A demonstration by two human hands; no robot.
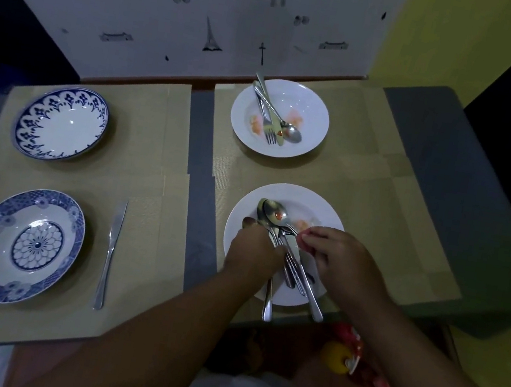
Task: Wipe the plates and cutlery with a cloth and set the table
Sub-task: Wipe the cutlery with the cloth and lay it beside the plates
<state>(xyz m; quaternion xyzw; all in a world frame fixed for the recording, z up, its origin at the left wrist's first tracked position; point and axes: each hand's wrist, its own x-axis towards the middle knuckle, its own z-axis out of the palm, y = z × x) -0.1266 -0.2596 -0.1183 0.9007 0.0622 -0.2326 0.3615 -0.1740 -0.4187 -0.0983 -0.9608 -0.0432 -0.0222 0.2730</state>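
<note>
Left hand [255, 250] grips cutlery bundle [275, 212] over near white plate [325, 209]. Bundle's long axis runs from bowls at 11 o'clock to handles at 5. Right hand [341, 257], at bundle's 3 o'clock, pinches pink scrap [305, 234], probably the cloth.
</note>
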